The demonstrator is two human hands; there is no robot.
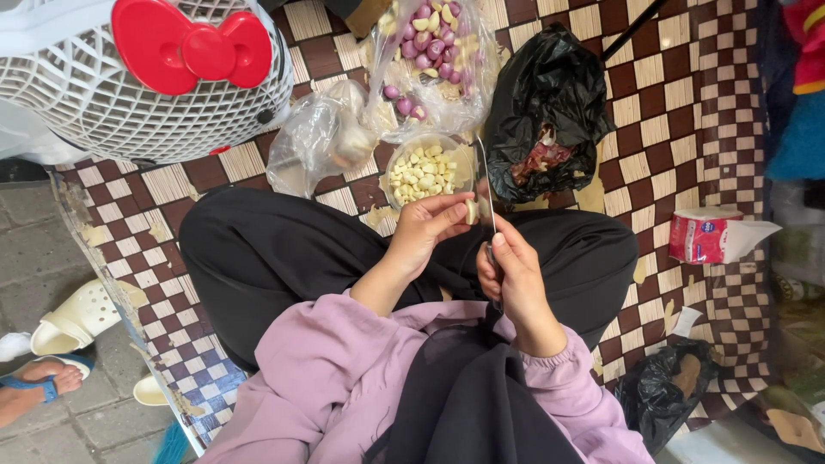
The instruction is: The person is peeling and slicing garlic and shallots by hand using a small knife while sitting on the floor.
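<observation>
I sit cross-legged on a checkered mat (687,129). My left hand (425,228) pinches a pale garlic clove (471,210) between thumb and fingers. My right hand (514,279) grips the handle of a thin knife (483,185), and its blade points up and away beside the clove. Just beyond my hands stands a clear bowl of peeled garlic cloves (423,170). Behind it lies a clear plastic bag of purple shallots and garlic (430,43).
A black bag holding reddish peels (546,112) lies right of the bowl. A white perforated basket with a red bow (146,77) stands top left. A tissue pack (709,235) lies right. Sandals (77,318) and another person's foot (34,382) are left.
</observation>
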